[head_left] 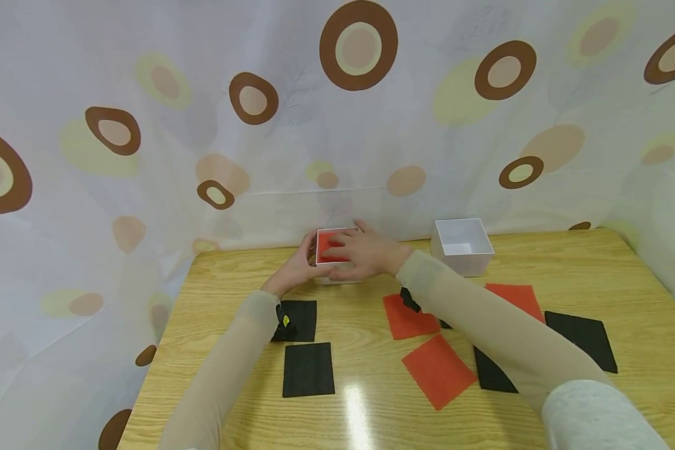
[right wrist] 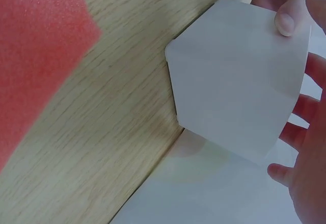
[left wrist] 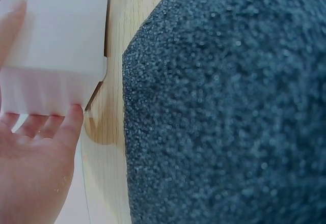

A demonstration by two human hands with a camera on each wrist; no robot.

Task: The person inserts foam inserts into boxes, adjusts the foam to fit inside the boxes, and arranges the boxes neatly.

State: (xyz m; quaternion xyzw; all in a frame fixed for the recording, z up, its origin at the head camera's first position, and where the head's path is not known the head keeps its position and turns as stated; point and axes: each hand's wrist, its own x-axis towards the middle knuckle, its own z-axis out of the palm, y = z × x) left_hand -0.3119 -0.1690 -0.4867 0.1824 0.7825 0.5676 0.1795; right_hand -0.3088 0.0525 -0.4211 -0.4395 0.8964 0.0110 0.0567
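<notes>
At the back of the table, my left hand (head_left: 294, 272) grips a white square box (head_left: 340, 280) by its left side, thumb along the front wall and fingers behind. A red felt square (head_left: 326, 242) shows inside it, just below the rim. My right hand (head_left: 372, 253) reaches over the box from the right, its spread fingers touching the red square. From the right wrist, the box's white wall (right wrist: 229, 76) stands on the wood with the right fingers (right wrist: 315, 71) at its top edge.
A second white box (head_left: 462, 265) stands to the right, near the patterned curtain (head_left: 292, 156). Black squares (head_left: 309, 370) lie at front left. Red squares (head_left: 440, 373) and more black ones (head_left: 584, 339) lie at right, partly under the right forearm.
</notes>
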